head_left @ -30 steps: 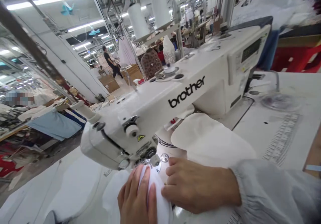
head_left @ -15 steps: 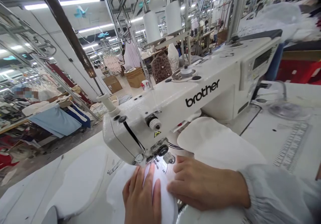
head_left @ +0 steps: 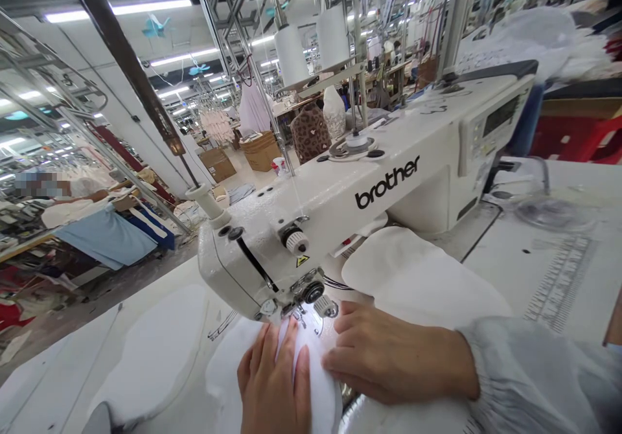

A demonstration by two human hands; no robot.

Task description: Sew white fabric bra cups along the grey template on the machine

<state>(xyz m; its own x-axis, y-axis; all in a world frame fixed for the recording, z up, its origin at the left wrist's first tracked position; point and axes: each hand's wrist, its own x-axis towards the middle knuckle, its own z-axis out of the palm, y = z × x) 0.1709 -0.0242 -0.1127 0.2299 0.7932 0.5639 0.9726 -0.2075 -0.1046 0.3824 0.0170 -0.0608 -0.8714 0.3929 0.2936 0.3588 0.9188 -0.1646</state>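
Observation:
A white fabric piece (head_left: 318, 382) lies under the lit needle area of a white sewing machine (head_left: 311, 220). My left hand (head_left: 276, 376) rests flat on this piece, fingers stretched toward the presser foot (head_left: 300, 317) and slightly apart. On the right side, my right hand (head_left: 383, 353) has its fingers curled, with thumb and fingertips at the piece's right edge. The exact grip of those fingertips is partly hidden. Another white fabric piece (head_left: 413, 272) lies behind my right hand, beneath the machine arm.
To the left on the table lies a rounded white fabric piece (head_left: 155, 350). A printed ruler scale (head_left: 564, 285) marks the tabletop at right. Thread cones (head_left: 333, 35) stand above the machine. Beyond are cardboard boxes (head_left: 262, 151) and a table draped with light-blue cloth (head_left: 107, 230).
The view has shifted very slightly, so the machine sits a little further left. Both hands keep nearly the same place on the fabric.

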